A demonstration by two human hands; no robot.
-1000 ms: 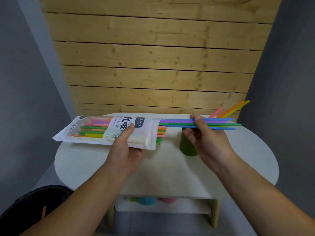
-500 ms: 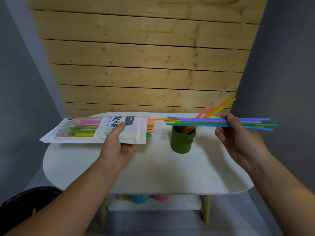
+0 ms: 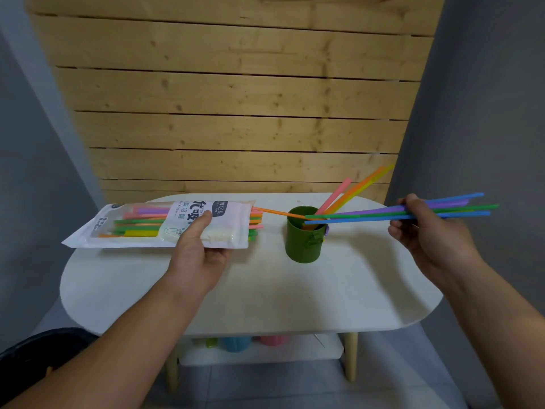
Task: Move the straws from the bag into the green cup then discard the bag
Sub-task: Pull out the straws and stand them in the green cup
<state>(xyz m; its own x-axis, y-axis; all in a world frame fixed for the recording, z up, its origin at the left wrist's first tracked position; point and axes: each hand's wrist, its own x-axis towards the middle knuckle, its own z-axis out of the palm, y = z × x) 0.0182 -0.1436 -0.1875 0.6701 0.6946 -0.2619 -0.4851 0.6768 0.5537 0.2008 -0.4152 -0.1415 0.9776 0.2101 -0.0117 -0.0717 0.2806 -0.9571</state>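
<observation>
My left hand grips a white plastic bag of coloured straws, held flat above the table's left side with its open end facing right. Several straw ends and one long orange straw stick out of that end. A green cup stands mid-table with pink, orange and yellow straws leaning out to the right. My right hand pinches a bundle of blue, purple and green straws, lying nearly level, their left tips over the cup's rim.
The white oval table stands against a wooden slat wall. Its lower shelf holds green, blue and pink cups. A black bin sits on the floor at the lower left. Grey walls close in on both sides.
My right hand has drawn the bundle of straws out of the bag and moved it right; its left tips now hover over the cup. The bag has barely moved.
</observation>
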